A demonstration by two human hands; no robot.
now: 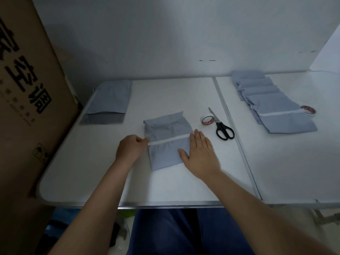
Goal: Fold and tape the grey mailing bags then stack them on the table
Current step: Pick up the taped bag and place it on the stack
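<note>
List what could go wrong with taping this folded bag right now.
The left hand pinches the tape strip at the bag's edge; it could stick crooked or wrinkle. The right hand lies flat on the folded bag; lifting it may let the fold spring open. The scissors lie close to that hand.

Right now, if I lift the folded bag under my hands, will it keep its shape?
The folded bag will probably sag: its surface looks thin and wrinkled. The tape strip across it may hold the fold closed. It likely weighs little and could slide on the smooth table.
</note>
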